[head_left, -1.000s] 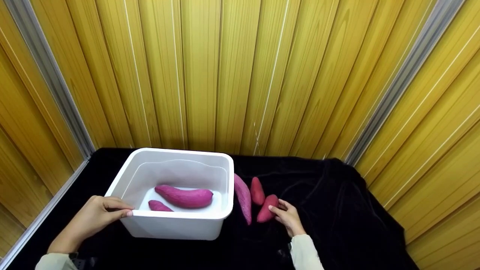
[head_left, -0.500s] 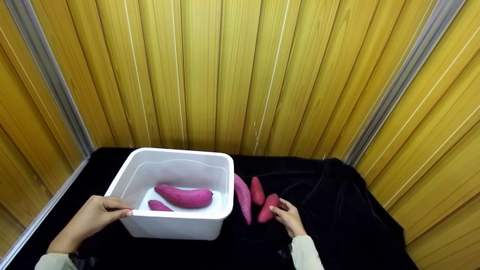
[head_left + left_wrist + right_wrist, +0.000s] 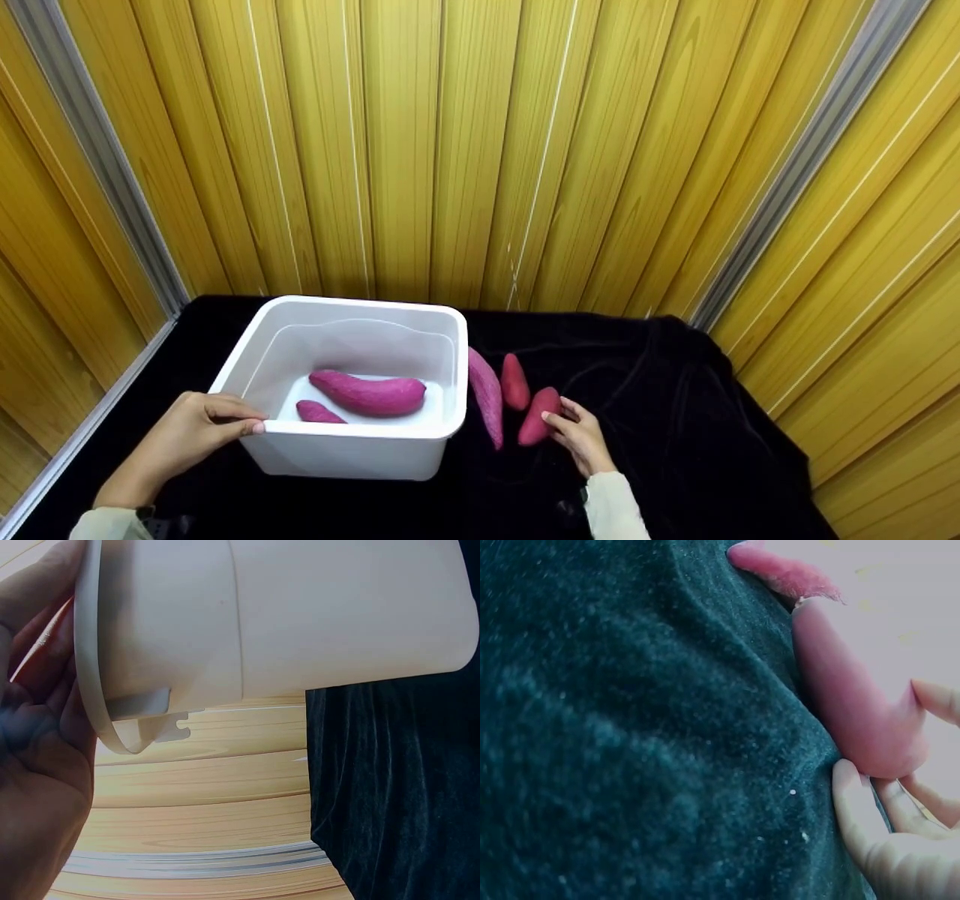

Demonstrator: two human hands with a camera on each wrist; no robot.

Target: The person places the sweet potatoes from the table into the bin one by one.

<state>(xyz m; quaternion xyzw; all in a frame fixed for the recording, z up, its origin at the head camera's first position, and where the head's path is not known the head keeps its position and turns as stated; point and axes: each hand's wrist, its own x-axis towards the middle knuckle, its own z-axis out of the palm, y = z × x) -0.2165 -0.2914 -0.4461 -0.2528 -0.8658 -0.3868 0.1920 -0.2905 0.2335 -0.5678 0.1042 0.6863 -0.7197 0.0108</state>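
Note:
My left hand (image 3: 196, 429) grips the near left corner of a white plastic bin (image 3: 352, 453), thumb and fingers over its rim. In the left wrist view the bin's side wall (image 3: 315, 615) fills the upper part. Inside lie a large purple sweet potato (image 3: 369, 392) and a smaller one (image 3: 319, 412), partly hidden by the near wall. On the right, my right hand (image 3: 583, 435) holds a reddish sweet potato (image 3: 538, 417) between thumb and fingers, low over the cloth. In the right wrist view, fingertips sit around the rounded end of this sweet potato (image 3: 847, 697).
Just left of the held one lie a short red sweet potato (image 3: 514, 382) and a long, curved purple one (image 3: 486, 397) beside the bin's right wall. Black velvety cloth (image 3: 675, 420) covers the table. Yellow wood-look panels (image 3: 480, 150) enclose the back and sides.
My right hand and the reddish sweet potato have shifted slightly to the right, widening the gap to the purple one. The left hand and bin stay where they were.

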